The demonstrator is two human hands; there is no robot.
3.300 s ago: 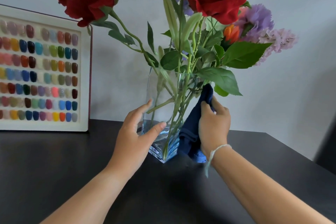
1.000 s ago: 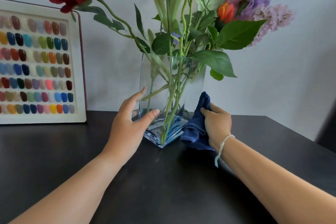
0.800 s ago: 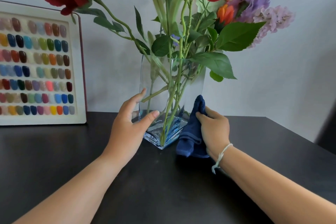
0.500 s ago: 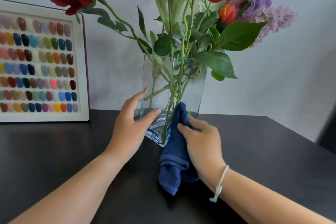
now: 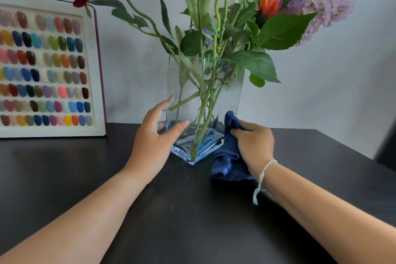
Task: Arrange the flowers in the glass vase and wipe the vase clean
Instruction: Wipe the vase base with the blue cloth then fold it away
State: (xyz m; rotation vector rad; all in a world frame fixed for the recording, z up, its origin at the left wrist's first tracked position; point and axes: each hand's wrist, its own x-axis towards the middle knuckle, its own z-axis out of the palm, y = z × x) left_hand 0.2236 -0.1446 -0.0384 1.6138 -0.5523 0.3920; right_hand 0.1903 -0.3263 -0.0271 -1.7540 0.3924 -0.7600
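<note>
**Operator:** Two hands on the job, both working around the glass vase (image 5: 204, 100), which stands on the dark worktop (image 5: 64, 178) with one corner turned toward me. I have my left hand (image 5: 154, 137) against its left face, low down, fingers (image 5: 165, 104) straight along the glass and thumb laid across the near edge. That is a brace, not a grip: I judge it is there so the vase cannot slide or turn while the other side gets rubbed.

**Observer:** And the right?

**Operator:** My right hand (image 5: 255, 146) is curled round a dark blue cloth (image 5: 229, 156), bunching it against the vase's lower right face, just above the base. Part of the cloth trails onto the worktop beside the vase.

**Observer:** Flowers sorted?

**Operator:** They look it. The flowers (image 5: 246, 17) stand in the vase with stems crossing toward its bottom corner: red blooms above, purple and orange ones up to the right. So I take the arranging as done and the wiping as the step in hand.

**Observer:** Anything near it to mind?

**Operator:** A white display board (image 5: 94, 70) of coloured nail samples leans upright to the vase's left, well apart from my hand. The tall stems make the vase top-heavy, I reckon, hence the low brace.
</note>
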